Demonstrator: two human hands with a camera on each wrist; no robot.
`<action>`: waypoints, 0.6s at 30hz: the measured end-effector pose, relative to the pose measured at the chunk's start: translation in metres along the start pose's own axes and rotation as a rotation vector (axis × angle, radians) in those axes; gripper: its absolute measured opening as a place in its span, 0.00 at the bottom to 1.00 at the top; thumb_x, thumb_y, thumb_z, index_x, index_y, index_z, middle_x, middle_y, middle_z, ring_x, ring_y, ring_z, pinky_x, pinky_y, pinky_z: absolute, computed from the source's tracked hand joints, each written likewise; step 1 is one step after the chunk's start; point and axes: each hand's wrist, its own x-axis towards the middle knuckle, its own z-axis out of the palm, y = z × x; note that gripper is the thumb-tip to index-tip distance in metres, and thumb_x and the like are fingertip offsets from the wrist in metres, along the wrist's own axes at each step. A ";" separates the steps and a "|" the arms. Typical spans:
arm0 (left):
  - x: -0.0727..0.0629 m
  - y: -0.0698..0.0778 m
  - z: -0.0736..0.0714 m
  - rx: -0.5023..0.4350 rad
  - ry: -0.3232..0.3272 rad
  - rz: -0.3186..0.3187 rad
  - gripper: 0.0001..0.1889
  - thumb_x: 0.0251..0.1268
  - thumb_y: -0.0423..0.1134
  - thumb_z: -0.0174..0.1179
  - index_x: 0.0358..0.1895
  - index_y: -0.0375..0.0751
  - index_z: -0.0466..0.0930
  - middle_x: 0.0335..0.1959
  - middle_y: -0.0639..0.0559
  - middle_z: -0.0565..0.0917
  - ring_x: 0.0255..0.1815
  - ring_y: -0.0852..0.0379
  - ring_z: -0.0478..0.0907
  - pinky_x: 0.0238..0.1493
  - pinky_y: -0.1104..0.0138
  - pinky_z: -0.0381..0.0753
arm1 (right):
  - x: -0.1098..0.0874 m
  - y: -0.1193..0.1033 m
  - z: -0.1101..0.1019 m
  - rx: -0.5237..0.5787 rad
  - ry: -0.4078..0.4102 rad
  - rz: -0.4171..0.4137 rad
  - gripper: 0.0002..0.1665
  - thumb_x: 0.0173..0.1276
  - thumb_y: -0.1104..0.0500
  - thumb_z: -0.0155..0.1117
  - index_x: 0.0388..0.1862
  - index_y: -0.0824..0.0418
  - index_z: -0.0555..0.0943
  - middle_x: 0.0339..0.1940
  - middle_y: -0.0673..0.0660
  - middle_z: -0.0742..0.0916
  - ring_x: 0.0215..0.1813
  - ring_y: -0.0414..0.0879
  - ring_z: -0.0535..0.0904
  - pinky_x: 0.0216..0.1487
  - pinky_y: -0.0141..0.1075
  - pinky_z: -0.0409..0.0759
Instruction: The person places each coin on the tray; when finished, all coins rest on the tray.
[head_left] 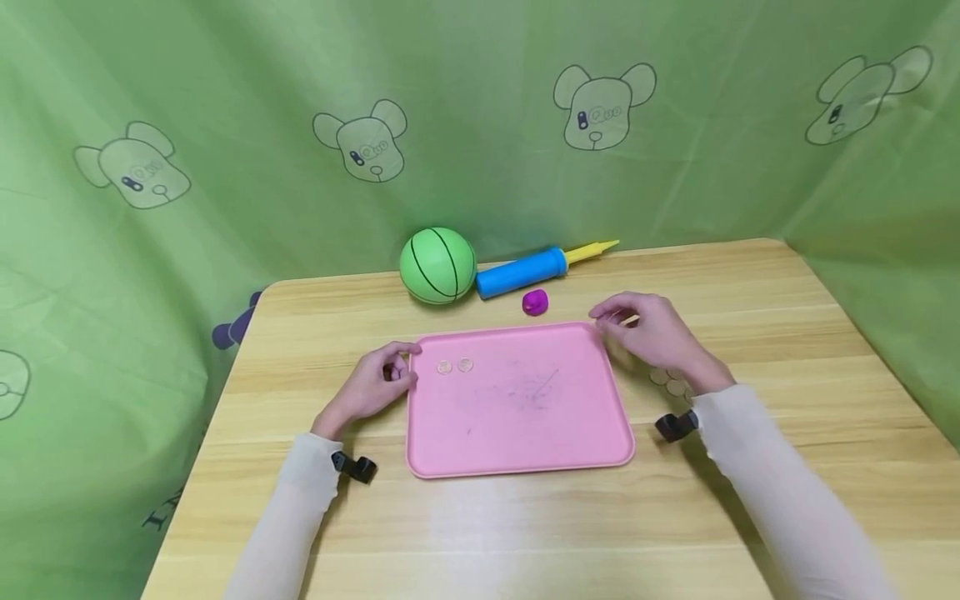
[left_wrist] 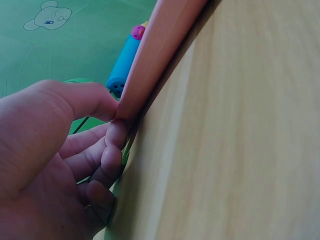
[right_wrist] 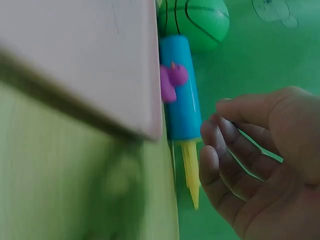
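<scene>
A shallow pink tray [head_left: 517, 433] lies on the wooden table, with two small round coin-like discs [head_left: 454, 366] near its far left corner. My left hand [head_left: 372, 385] holds the tray's left edge close to that corner, its thumb and fingertips at the rim in the left wrist view. By the far right corner hovers my right hand [head_left: 651, 329], fingers loosely curved. In the right wrist view its fingertips [right_wrist: 210, 131] are apart from the tray, and nothing shows between them. Several more discs [head_left: 675, 387] lie on the table, partly hidden under the right forearm.
Behind the tray sit a green ball [head_left: 438, 265], a blue pump [head_left: 522, 272] with a yellow nozzle, and a small purple rubber duck [head_left: 535, 302]. A green curtain [head_left: 480, 183] with bear drawings hangs along the table's back and sides.
</scene>
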 end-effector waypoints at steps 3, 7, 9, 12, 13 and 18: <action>0.000 -0.001 0.000 0.001 0.005 0.001 0.25 0.71 0.29 0.68 0.70 0.34 0.80 0.37 0.48 0.82 0.37 0.57 0.77 0.43 0.70 0.79 | -0.005 0.009 -0.010 -0.012 0.015 0.007 0.13 0.77 0.63 0.69 0.57 0.66 0.89 0.49 0.65 0.93 0.50 0.58 0.89 0.46 0.24 0.82; 0.000 -0.001 0.001 -0.003 0.008 0.008 0.24 0.70 0.28 0.68 0.69 0.34 0.80 0.36 0.48 0.83 0.37 0.56 0.77 0.42 0.70 0.79 | -0.012 0.023 -0.020 -0.046 0.024 0.026 0.14 0.78 0.62 0.69 0.58 0.66 0.89 0.49 0.65 0.93 0.51 0.60 0.89 0.44 0.24 0.82; 0.000 -0.001 0.001 -0.007 0.009 0.013 0.24 0.70 0.28 0.68 0.69 0.33 0.81 0.36 0.47 0.83 0.36 0.56 0.77 0.42 0.71 0.79 | -0.015 0.030 -0.024 -0.061 0.017 0.040 0.14 0.79 0.61 0.68 0.58 0.65 0.89 0.50 0.66 0.93 0.52 0.61 0.90 0.45 0.24 0.81; 0.000 0.000 0.001 -0.008 0.010 0.014 0.24 0.70 0.28 0.68 0.69 0.33 0.80 0.36 0.47 0.83 0.37 0.56 0.77 0.42 0.71 0.79 | -0.020 0.039 -0.029 -0.072 0.003 0.059 0.15 0.79 0.61 0.68 0.59 0.65 0.89 0.52 0.67 0.92 0.53 0.62 0.90 0.45 0.24 0.80; 0.000 0.000 0.000 -0.008 0.010 0.015 0.24 0.70 0.28 0.68 0.69 0.33 0.80 0.37 0.46 0.83 0.37 0.56 0.77 0.42 0.71 0.79 | -0.021 0.042 -0.031 -0.073 -0.002 0.066 0.15 0.79 0.61 0.68 0.59 0.65 0.88 0.52 0.67 0.92 0.53 0.63 0.90 0.46 0.24 0.80; 0.000 0.001 0.000 -0.008 0.007 0.005 0.24 0.71 0.29 0.67 0.69 0.33 0.80 0.37 0.46 0.83 0.37 0.55 0.77 0.43 0.71 0.79 | -0.028 0.056 -0.041 -0.094 -0.025 0.109 0.16 0.79 0.60 0.69 0.61 0.66 0.87 0.53 0.69 0.92 0.54 0.64 0.89 0.47 0.32 0.85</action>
